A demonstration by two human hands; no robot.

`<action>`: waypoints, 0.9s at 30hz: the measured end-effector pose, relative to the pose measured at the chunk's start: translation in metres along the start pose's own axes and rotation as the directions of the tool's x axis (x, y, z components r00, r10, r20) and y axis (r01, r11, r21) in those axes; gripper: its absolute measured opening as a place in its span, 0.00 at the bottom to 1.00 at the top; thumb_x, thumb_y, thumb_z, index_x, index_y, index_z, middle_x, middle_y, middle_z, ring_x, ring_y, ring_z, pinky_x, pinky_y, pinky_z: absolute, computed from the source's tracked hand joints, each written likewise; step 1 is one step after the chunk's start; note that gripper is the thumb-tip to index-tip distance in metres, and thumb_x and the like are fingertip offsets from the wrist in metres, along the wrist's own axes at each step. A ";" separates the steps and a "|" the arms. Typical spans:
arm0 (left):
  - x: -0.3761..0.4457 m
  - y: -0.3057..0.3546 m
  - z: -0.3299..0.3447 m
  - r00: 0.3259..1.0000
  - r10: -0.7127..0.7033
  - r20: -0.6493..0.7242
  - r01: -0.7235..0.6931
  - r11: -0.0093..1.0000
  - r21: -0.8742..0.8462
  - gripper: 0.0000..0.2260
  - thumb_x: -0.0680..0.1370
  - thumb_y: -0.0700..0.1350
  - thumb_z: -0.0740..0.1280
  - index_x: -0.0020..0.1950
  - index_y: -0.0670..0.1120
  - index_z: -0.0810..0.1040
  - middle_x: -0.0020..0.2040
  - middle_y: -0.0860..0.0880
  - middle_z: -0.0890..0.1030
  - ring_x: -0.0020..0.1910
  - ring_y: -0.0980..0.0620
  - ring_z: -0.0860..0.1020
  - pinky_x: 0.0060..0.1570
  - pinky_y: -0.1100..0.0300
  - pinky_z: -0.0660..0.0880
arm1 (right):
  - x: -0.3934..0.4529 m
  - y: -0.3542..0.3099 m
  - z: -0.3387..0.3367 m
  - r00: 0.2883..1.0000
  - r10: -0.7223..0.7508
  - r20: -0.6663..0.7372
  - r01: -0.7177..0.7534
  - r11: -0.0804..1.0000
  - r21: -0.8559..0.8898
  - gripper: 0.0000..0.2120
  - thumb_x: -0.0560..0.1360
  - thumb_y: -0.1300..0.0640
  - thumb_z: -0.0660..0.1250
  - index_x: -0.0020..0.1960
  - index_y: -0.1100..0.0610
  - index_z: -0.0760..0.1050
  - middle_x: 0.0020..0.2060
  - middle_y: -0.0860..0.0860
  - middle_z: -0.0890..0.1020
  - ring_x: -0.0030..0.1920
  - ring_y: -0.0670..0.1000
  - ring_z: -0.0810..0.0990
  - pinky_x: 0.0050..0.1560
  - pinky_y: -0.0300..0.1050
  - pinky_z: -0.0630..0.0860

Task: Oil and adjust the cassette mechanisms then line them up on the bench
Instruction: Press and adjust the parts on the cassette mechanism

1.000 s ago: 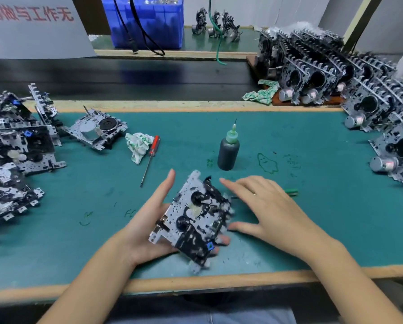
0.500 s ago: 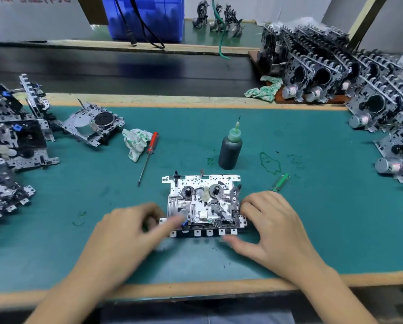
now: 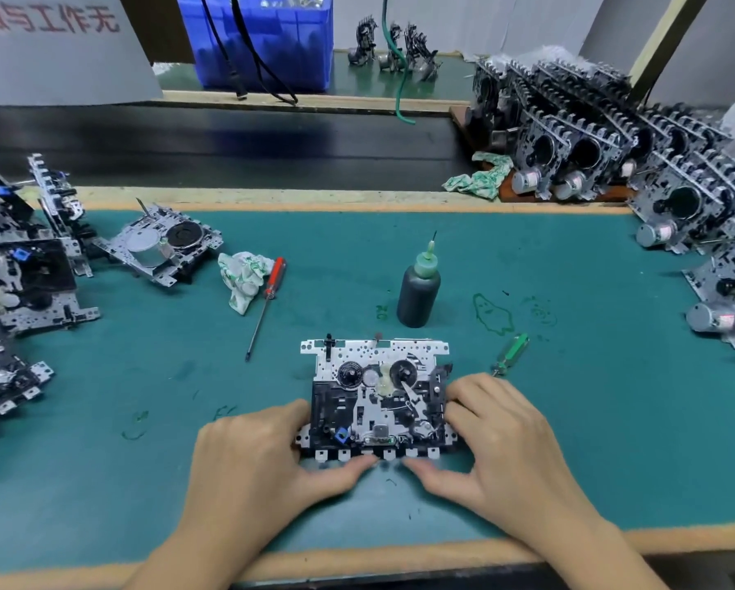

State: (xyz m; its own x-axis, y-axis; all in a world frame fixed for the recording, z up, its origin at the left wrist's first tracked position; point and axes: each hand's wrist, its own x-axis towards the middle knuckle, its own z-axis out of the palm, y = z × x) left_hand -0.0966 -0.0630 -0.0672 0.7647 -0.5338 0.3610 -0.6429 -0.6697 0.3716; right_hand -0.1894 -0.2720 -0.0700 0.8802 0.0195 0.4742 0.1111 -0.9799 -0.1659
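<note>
Item: cassette mechanism, one unit, lying flat on the green mat of the desk, near the front edge, spindle side up, row of tabs toward the person.

Left hand: at the unit's left edge; fingers curled against the side of the chassis, thumb stretched along the tabbed near edge, so the hand grips the unit.

Right hand: at the unit's right edge, mirrored; fingers curled onto the right side of the chassis, thumb extended along the near edge, tip close to the left thumb. The unit sits between the two hands, held from both sides.

Oil bottle: dark body, green nozzle, upright, just beyond the unit's far edge, apart from it.

Green-handled screwdriver: lying on the mat just beyond the right hand's fingers.

Red-handled screwdriver: lying to the far left of the unit, handle beside a crumpled rag.

Single mechanism, motor side up: left rear of the mat.

Pile of mechanisms: at the left edge of the desk.

Rows of mechanisms stood on edge: right rear, continuing along the right side.

Second rag: beside those rows.

Blue crate: on the far bench.
</note>
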 end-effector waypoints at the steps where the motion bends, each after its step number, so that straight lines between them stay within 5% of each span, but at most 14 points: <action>1: 0.000 -0.001 -0.001 1.000 0.023 0.012 -0.023 1.000 -0.017 0.28 0.60 0.73 0.63 0.25 0.47 0.69 0.17 0.51 0.66 0.17 0.51 0.69 0.18 0.60 0.67 | 0.000 0.000 0.001 1.000 0.000 -0.017 0.000 1.000 -0.024 0.23 0.69 0.38 0.65 0.32 0.58 0.72 0.33 0.50 0.75 0.35 0.53 0.74 0.42 0.41 0.66; 8: 0.000 0.001 0.000 0.984 0.177 0.006 -0.176 0.982 -0.064 0.26 0.59 0.70 0.66 0.23 0.48 0.67 0.18 0.54 0.66 0.17 0.55 0.66 0.18 0.67 0.65 | 0.001 0.001 0.002 0.998 0.027 -0.059 -0.032 0.996 -0.084 0.28 0.66 0.32 0.65 0.30 0.58 0.72 0.31 0.49 0.74 0.35 0.54 0.75 0.46 0.45 0.70; 16: -0.002 -0.004 -0.001 0.976 0.218 0.000 -0.218 0.976 -0.030 0.24 0.64 0.65 0.66 0.24 0.47 0.64 0.19 0.54 0.65 0.18 0.54 0.65 0.18 0.66 0.66 | -0.001 0.010 -0.003 0.997 -0.083 -0.009 0.082 0.994 -0.074 0.25 0.71 0.37 0.62 0.31 0.58 0.71 0.33 0.50 0.76 0.37 0.54 0.76 0.51 0.46 0.70; 21: 0.001 -0.002 0.000 0.978 0.202 -0.050 -0.201 0.979 0.016 0.24 0.66 0.63 0.64 0.22 0.45 0.65 0.18 0.51 0.63 0.16 0.50 0.64 0.17 0.67 0.63 | -0.001 0.012 -0.002 0.998 -0.068 0.017 0.068 0.997 0.045 0.26 0.64 0.34 0.70 0.33 0.58 0.70 0.35 0.49 0.73 0.39 0.52 0.73 0.54 0.41 0.68; 27: 0.001 -0.001 -0.002 0.977 0.212 0.003 -0.212 0.977 -0.024 0.27 0.64 0.71 0.64 0.27 0.50 0.60 0.19 0.54 0.64 0.17 0.54 0.65 0.17 0.66 0.65 | -0.001 0.009 0.000 0.998 -0.054 -0.021 0.054 0.998 0.013 0.22 0.69 0.38 0.66 0.31 0.56 0.69 0.33 0.49 0.73 0.38 0.52 0.75 0.46 0.43 0.71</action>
State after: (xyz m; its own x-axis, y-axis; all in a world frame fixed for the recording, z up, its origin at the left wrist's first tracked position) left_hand -0.0952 -0.0620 -0.0653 0.6110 -0.6654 0.4289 -0.7913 -0.5285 0.3074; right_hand -0.1896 -0.2810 -0.0724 0.8630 0.0680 0.5006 0.1643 -0.9748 -0.1509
